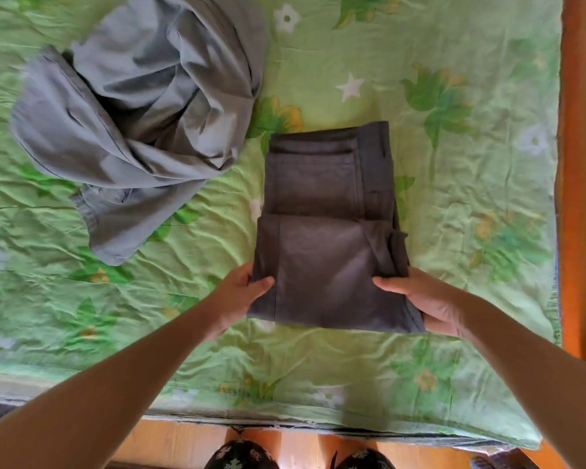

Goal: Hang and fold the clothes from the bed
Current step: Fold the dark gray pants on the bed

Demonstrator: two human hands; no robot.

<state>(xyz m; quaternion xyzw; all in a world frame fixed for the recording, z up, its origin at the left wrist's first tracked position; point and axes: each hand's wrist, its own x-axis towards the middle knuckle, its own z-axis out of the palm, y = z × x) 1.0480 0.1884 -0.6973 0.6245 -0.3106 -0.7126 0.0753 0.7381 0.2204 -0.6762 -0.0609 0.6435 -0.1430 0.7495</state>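
Nearest the camera, two rounded shapes of black cloth with a pale leaf print (241,455) are showing at the bottom edge, over an orange-brown wooden floor (183,441). Beyond that, the near edge of a bed covered in a wrinkled light-green sheet with a flower print (471,164) is running across the view. Both bare forearms are reaching out over it. The left hand (241,292) is gripping the near left edge of a folded dark grey cloth garment (325,238), thumb on top and fingers tucked out of sight below. The right hand (430,302) is gripping the near right corner the same way. The garment is lying on the sheet at mid-bed, its near layer overlapping the stacked folds farther away. Farther off to the left, apart from it, a crumpled light grey cloth garment (142,106) is lying in a loose heap. An orange-brown wooden strip (582,164) is bordering the bed on the right.
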